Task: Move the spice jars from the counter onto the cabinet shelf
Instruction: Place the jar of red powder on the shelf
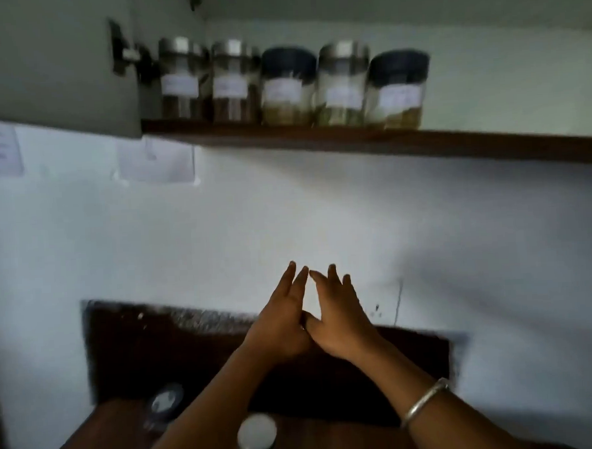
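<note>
Head: shelf jars [289, 87] stand well above fingers [333, 278].

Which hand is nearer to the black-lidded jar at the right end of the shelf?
Right. The right hand is below the black-lidded jar, slightly leftward; the left hand touches it on its far side, farther left.

head view, close, facing wall [287, 207]

Jar labels [179, 84] blurred, unreadable
</note>
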